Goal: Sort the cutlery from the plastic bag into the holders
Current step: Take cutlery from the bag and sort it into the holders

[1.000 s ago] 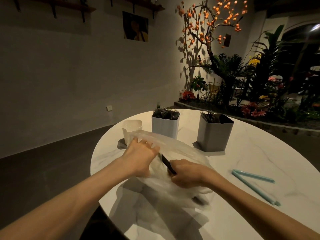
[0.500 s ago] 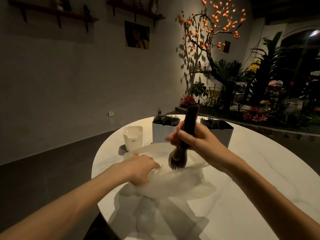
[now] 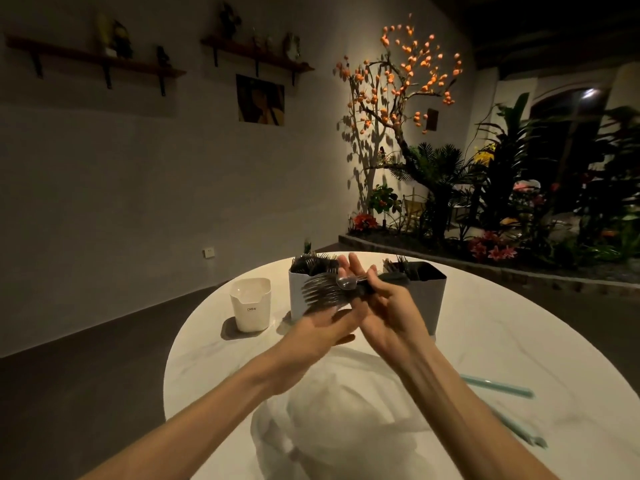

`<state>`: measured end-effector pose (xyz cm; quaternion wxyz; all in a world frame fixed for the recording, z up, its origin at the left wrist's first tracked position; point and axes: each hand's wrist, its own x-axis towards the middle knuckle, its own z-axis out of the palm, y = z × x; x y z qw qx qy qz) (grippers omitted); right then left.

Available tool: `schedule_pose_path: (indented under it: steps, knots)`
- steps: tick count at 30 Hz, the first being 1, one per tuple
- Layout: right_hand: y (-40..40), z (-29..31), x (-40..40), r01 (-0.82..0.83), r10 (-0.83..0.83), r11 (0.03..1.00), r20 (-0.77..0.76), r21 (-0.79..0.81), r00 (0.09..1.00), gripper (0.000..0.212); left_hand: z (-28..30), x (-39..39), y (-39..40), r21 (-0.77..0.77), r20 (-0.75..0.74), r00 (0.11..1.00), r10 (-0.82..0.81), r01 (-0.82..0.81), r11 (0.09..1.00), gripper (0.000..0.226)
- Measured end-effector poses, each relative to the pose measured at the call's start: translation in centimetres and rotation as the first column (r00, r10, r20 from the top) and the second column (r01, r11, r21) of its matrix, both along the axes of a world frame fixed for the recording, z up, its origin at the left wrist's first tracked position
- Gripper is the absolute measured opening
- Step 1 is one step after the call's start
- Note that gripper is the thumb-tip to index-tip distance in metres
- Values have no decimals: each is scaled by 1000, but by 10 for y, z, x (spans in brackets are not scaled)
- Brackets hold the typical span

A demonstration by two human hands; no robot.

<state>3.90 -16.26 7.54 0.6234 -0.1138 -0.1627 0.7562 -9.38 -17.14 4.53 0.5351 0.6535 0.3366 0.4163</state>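
Both hands are now raised off the plastic bag (image 3: 346, 410); the right hand (image 3: 388, 306) grips the cutlery bundle (image 3: 325, 289), lying level with heads pointing left, while the left hand (image 3: 325, 323) touches it with straight fingers.

Café interior, cutlery holders (image 3: 313, 289), indoor garden (image 3: 502, 202)

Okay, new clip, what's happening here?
A person is sorting cutlery at a round table. The right hand grips a bundle of dark forks with a clear spoon on top, while the left hand reaches under the tines. The plastic bag lies below; three holders stand behind.
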Motion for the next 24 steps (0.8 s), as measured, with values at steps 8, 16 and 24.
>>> schedule_pose_path:
  steps: [8, 16, 24]
  knots:
    - [-8, -25, -21, 56, -49, 997, 112, -56, 992, 24, -2, 25, 16, -74, 305, 894, 329, -322, 944, 31]
    - [0, -47, -15, 95, -5, 974, 402, -204, 916, 41, 8, 1, 32, -183, 416, 860, 297, -241, 953, 34]
    - [32, -14, -24, 40, -318, 944, 877, 326, 360, 31, 24, -77, 52, -192, 146, 971, 189, -160, 968, 31]
